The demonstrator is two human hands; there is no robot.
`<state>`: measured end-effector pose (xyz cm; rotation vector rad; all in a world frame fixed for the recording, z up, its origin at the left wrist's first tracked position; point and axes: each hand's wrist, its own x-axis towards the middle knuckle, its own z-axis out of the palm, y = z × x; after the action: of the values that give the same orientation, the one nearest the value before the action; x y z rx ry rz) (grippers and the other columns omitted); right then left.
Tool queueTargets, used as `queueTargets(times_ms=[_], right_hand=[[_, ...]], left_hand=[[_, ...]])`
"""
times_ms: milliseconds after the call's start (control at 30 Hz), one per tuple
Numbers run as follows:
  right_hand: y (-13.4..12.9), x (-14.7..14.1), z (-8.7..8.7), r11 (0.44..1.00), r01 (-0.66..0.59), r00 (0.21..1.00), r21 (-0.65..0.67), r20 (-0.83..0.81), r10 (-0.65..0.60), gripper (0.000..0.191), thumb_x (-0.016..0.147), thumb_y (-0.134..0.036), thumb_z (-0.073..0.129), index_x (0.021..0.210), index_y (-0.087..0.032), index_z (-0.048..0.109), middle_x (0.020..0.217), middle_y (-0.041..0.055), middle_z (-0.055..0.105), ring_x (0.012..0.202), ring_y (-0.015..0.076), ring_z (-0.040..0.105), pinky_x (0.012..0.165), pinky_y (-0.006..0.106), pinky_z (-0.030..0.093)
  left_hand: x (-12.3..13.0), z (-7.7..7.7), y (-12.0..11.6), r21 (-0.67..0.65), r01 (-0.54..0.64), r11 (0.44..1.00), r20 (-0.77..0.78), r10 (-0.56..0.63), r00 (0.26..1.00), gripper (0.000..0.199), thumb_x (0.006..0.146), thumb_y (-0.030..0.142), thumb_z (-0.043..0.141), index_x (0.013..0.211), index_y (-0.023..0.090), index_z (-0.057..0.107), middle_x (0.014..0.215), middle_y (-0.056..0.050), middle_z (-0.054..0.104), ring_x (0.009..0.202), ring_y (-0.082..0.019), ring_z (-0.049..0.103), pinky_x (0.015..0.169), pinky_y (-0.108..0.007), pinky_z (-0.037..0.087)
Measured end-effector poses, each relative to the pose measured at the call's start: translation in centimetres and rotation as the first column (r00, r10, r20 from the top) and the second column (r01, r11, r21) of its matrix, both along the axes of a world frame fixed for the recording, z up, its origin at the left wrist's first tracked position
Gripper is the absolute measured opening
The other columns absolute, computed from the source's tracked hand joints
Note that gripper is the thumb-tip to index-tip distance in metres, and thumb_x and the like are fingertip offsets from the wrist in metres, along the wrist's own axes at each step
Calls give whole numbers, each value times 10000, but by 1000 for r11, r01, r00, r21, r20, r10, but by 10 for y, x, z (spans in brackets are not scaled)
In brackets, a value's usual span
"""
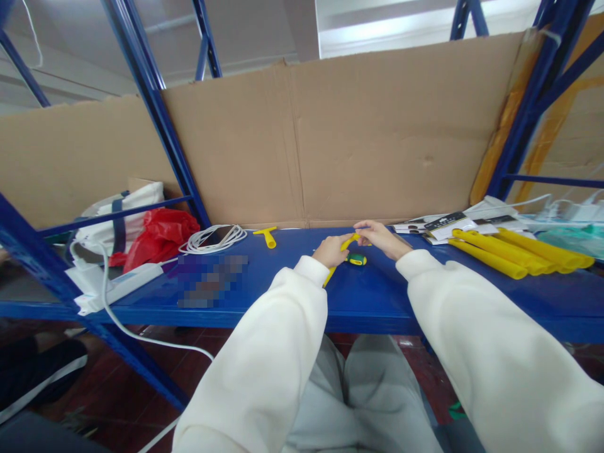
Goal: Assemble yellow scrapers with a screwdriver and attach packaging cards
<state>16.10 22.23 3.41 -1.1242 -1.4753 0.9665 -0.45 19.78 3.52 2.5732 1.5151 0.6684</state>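
"Why hold the yellow piece (pixel 349 241) that way?"

"The left hand (pixel 331 250) grips it just right of the frame's centre, probably to steady it, leaving the right hand's (pixel 377 238) bent fingers free at its upper end."

"Are those pinching it?"

"Can't tell; too small. The left hand hides its middle, too."

"And the green-yellow handle (pixel 357 259)?"

"Just below the hands, perhaps for easy reach. Any shaft is hidden."

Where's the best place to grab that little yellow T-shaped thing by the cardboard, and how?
Probably pinch the yellow T across its stubby stem, coming from the front and above. The stem looks thick and points toward you, while the thinner crossbar sits at the back, close to the cardboard.
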Motion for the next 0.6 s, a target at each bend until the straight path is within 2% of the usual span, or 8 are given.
queueTargets(times_ms=[100, 200, 300, 367, 467, 600], right_hand=[[3, 1, 0, 999, -27, 1000, 22, -5, 27, 148, 827, -149, 626, 958, -198, 576, 695, -3, 685, 631, 111, 611, 622, 221, 463], [7, 4, 0, 999, -37, 999, 36, 33, 36, 250, 774, -210, 710, 988, -207, 582, 865, 32, 730, 709, 122, 634, 617, 221, 458], [5, 7, 0, 997, -72, 984, 14, 163, 69, 237, 727, -286, 769, 892, -187, 630, 838, 34, 719, 713, 125, 623, 602, 219, 438], [2, 9, 0, 985, -171, 949, -14, 267, 169, 250, 695, -351, 795, 820, -172, 672, 804, 34, 712, 720, 136, 618, 633, 238, 455], [-3, 10, 0, 951, -307, 870, -44, 391, 299, 321, 614, -413, 837, 784, -166, 725, 817, 45, 723, 762, 164, 631, 704, 274, 485], [2, 14, -2, 939, -343, 836, -33, 445, 321, 341, 583, -403, 846, 817, -174, 750, 851, 51, 743, 810, 190, 650, 754, 295, 509]], left_hand=[[0, 0, 2, 5, -33, 999, 121, 32, 992, 564, 852, 95, 593, 1396, 245, 583, 1315, -39, 670, 1234, -235, 616, 1076, -314, 447], [0, -1, 5, -62, -79, 995, 239, 91, 967, 555, 838, 71, 591, 1372, 222, 605, 1249, -53, 707, 1119, -223, 682, 1000, -297, 508], [-1, -4, 10, -188, -74, 979, 340, 136, 931, 553, 856, 78, 559, 1392, 209, 579, 1261, -69, 695, 877, -182, 744, 831, -264, 585], [-2, -7, 14, -252, -63, 966, 403, 164, 901, 560, 865, 88, 541, 1414, 202, 548, 1254, -81, 691, 732, -148, 735, 711, -241, 600], [-2, -9, 20, -293, -73, 953, 477, 212, 853, 553, 865, 82, 531, 1410, 176, 525, 1251, -113, 677, 639, -121, 705, 607, -219, 583], [0, -9, 20, -340, -69, 938, 534, 253, 807, 508, 880, 61, 491, 1381, 151, 479, 1182, -130, 683, 587, -112, 676, 514, -207, 534]])
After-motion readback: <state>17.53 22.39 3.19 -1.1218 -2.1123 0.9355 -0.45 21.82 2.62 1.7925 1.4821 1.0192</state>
